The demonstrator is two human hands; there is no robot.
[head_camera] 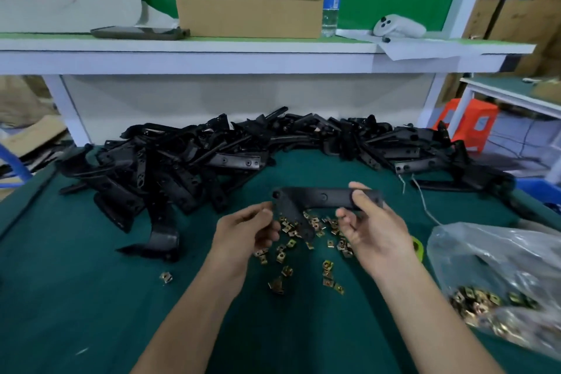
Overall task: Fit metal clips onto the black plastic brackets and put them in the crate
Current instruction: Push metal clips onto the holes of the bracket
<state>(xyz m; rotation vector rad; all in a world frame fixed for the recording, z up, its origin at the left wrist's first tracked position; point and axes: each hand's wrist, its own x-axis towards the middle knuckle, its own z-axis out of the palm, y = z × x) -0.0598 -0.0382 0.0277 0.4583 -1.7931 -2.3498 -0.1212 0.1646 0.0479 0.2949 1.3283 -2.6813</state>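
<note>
Most of the green table (pixel 91 297) is taken up by a heap of black plastic brackets (pixel 170 167) along its far side, with a clear plastic bag of clips (pixel 501 267) at the near right. Above the middle of the table we hold one L-shaped bracket (pixel 315 197) off the surface, its long arm level and its short leg hanging down at the left. Our right hand (pixel 376 231) is wrapped round the right end of the long arm. Our left hand (pixel 246 234) is curled at the short leg; we cannot tell whether it pinches a clip. Loose metal clips (pixel 327 265) lie scattered under both hands. To do this step well, we judge, we should keep the right hand's grip firm and line a clip's open mouth square with the bracket's edge over a hole. Then we push it straight on until it seats, never at a slant.
</note>
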